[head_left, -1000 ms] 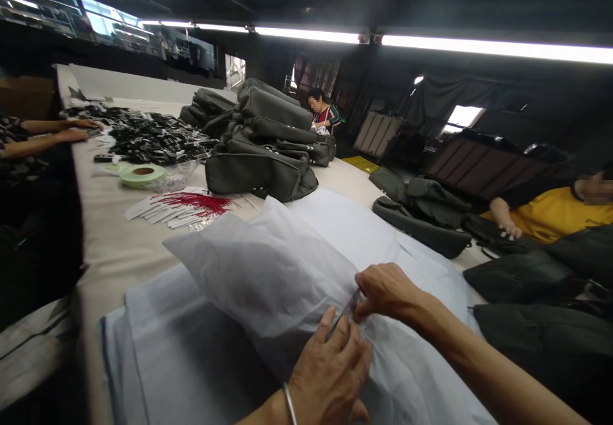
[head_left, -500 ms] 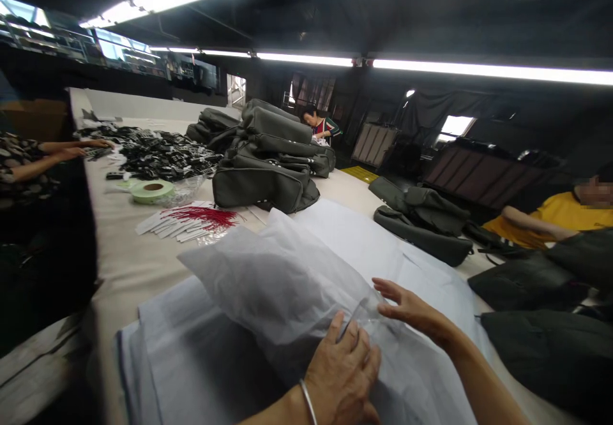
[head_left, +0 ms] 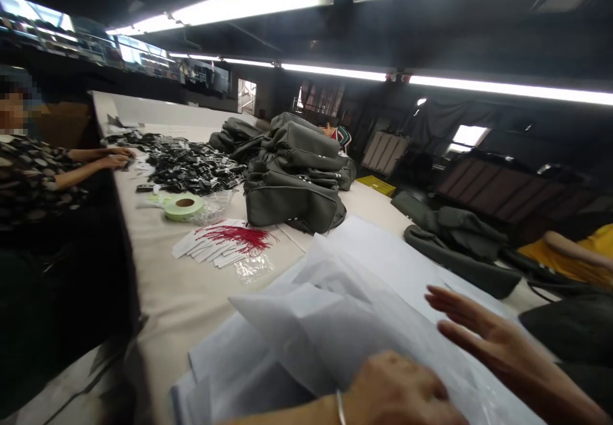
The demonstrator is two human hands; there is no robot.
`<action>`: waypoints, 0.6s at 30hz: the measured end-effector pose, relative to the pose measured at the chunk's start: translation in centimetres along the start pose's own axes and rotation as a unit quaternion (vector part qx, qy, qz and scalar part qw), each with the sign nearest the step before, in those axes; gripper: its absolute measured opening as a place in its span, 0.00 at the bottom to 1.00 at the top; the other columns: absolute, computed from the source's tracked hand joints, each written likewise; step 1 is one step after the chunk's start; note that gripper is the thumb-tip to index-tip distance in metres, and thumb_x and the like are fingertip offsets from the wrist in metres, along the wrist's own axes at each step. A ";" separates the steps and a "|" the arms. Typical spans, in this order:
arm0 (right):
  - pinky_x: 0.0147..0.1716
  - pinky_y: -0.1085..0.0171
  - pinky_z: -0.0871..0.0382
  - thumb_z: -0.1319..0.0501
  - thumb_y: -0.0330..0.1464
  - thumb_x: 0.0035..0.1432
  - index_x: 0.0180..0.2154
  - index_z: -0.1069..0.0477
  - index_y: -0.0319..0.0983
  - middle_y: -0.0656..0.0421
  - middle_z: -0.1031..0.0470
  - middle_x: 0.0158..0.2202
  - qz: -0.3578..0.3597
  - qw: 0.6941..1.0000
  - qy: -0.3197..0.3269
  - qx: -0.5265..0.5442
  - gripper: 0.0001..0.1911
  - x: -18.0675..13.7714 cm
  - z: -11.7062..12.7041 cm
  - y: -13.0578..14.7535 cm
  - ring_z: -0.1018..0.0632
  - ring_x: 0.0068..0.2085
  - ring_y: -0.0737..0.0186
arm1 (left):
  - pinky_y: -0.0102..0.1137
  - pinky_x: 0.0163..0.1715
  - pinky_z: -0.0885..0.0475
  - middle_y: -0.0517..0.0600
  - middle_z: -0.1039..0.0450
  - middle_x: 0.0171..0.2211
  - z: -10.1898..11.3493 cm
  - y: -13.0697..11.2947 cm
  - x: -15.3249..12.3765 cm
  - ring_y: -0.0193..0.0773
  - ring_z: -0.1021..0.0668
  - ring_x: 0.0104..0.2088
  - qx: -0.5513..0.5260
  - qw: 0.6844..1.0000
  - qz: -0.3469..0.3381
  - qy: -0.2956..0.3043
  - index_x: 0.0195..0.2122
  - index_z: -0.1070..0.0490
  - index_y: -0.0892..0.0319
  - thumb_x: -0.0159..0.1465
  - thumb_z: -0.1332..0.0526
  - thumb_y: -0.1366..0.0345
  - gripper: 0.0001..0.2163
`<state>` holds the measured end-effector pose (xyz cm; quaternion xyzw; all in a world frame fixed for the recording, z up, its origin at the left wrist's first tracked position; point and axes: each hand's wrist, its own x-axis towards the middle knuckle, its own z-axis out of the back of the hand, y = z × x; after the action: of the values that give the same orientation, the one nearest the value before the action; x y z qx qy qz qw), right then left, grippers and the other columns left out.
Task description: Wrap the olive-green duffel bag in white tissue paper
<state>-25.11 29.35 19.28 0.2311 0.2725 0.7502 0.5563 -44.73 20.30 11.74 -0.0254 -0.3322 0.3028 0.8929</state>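
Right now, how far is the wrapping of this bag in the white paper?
Done: white tissue paper is folded over a bulky item. In hand: the left hand presses on the wrap; the right hand hovers open beside it. Left: a stack of grey bags and more dark bags lie unwrapped, and red-stringed tags lie loose on the table.

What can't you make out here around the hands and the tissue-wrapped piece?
Head view only:
- What the white tissue paper wraps: fully covered.
- Left hand: fingers curl under, wrist cut by the bottom edge; grip unclear.
- Right hand: flat, open; contact with the tissue uncertain.
- White tags with red strings: print too small.
- Black pieces pile: too small to identify.
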 end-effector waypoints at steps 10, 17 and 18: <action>0.42 0.61 0.34 0.29 0.39 0.41 0.51 0.28 0.41 0.57 0.23 0.38 -0.051 0.978 0.117 -0.166 0.32 4.1 -13.4 11.0 0.25 0.40 0.55 | 0.33 0.42 0.33 0.50 0.26 0.34 8.0 24.1 -11.9 0.43 0.26 0.38 -0.277 0.848 0.445 0.074 0.38 0.28 0.60 0.58 0.42 0.54 0.15; 0.26 0.68 0.42 0.28 0.39 0.40 0.31 0.23 0.42 0.66 0.27 0.24 -0.128 0.976 0.159 -0.075 0.14 3.2 -15.7 14.0 0.29 0.27 0.66 | 0.36 0.39 0.29 0.56 0.27 0.47 3.0 26.9 -13.4 0.48 0.26 0.46 -0.450 0.727 0.490 0.172 0.48 0.31 0.58 0.55 0.48 0.33 0.34; 0.25 0.69 0.42 0.28 0.38 0.42 0.28 0.24 0.41 0.66 0.28 0.23 -0.130 0.975 0.170 -0.059 0.11 3.0 -16.0 14.4 0.29 0.27 0.67 | 0.36 0.38 0.28 0.55 0.26 0.46 3.1 27.0 -13.8 0.47 0.25 0.45 -0.489 0.685 0.512 0.170 0.48 0.31 0.58 0.53 0.47 0.32 0.35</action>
<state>-46.55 26.50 17.09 0.0297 0.3454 0.7148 0.6073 -68.93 34.15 -0.48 -0.6755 -0.2108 0.4982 0.5011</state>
